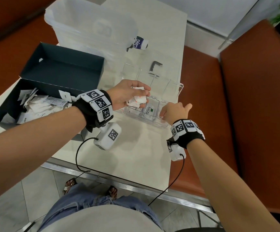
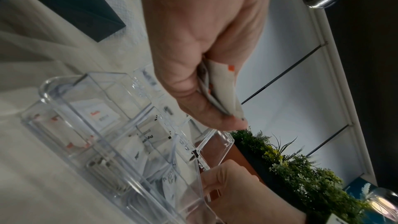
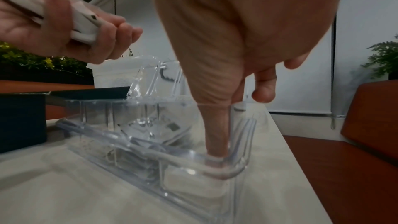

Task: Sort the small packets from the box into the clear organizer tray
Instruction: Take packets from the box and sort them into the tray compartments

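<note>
My left hand [image 1: 127, 96] grips a bunch of white packets with orange marks [image 1: 138, 97] just above the near left part of the clear organizer tray [image 1: 180, 91]. The left wrist view shows the bunch [image 2: 224, 88] pinched between thumb and fingers. My right hand [image 1: 174, 111] reaches down into the tray's near right compartment. In the right wrist view one straight finger [image 3: 216, 134] presses at that compartment's bottom. A Stevia packet [image 1: 150, 109] lies in the middle compartment. The dark box [image 1: 5, 114] at left holds several white packets [image 1: 38, 104].
The box's open lid [image 1: 64, 64] lies behind it. A translucent plastic bin [image 1: 89, 27] stands at the back, with a ClayG bottle [image 1: 140, 42] and a black L-shaped piece [image 1: 155, 65] beside it. Orange-brown benches [image 1: 253, 114] flank the table.
</note>
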A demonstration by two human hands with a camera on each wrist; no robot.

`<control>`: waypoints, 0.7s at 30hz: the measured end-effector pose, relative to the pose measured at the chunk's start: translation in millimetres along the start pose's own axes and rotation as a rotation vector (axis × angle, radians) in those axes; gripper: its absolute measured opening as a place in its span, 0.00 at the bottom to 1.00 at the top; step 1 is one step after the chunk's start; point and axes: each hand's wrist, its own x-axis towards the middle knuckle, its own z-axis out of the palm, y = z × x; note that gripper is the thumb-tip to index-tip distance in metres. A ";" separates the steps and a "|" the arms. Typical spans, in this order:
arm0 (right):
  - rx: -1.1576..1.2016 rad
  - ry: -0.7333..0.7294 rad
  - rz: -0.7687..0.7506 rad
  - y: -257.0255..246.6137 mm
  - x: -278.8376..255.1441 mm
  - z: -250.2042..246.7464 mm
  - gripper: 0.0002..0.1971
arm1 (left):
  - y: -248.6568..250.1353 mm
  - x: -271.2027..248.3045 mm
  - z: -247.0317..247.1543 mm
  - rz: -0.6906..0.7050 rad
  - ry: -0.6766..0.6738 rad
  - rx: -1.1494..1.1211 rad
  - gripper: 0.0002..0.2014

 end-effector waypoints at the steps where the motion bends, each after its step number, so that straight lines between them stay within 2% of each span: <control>1: 0.008 0.004 0.001 0.5 0.7 -0.3 0.07 | 0.3 0.1 -0.2 0.002 0.000 -0.003 0.11; 7: 0.057 -0.048 -0.023 0.4 -3.4 -7.3 0.05 | 7.3 -0.7 2.6 -0.050 0.011 -0.106 0.07; 10: 0.147 0.035 0.013 2.6 -6.7 -21.0 0.07 | 14.3 -3.2 3.7 -0.118 -0.002 -0.177 0.11; 11: 0.243 0.088 0.023 3.2 -8.6 -26.5 0.07 | 16.2 -3.7 3.6 -0.128 -0.005 -0.190 0.13; 13: 0.614 0.135 0.012 3.2 -16.4 -37.7 0.06 | 18.8 -4.4 4.3 -0.128 -0.009 -0.191 0.17; 15: 1.053 0.127 -0.012 -2.6 -29.9 -48.0 0.04 | 20.0 -5.1 6.1 -0.119 -0.026 -0.140 0.19; 16: 1.200 0.103 0.008 -7.4 -36.5 -52.1 0.05 | 20.3 -5.6 6.8 -0.110 -0.039 -0.107 0.19; 18: 1.378 0.045 0.070 -16.0 -44.6 -55.1 0.10 | 19.4 -6.3 8.3 -0.084 -0.051 -0.051 0.19; 21: 1.448 0.082 0.121 -20.5 -48.5 -56.5 0.09 | 14.2 -4.6 12.3 -0.026 -0.041 0.046 0.20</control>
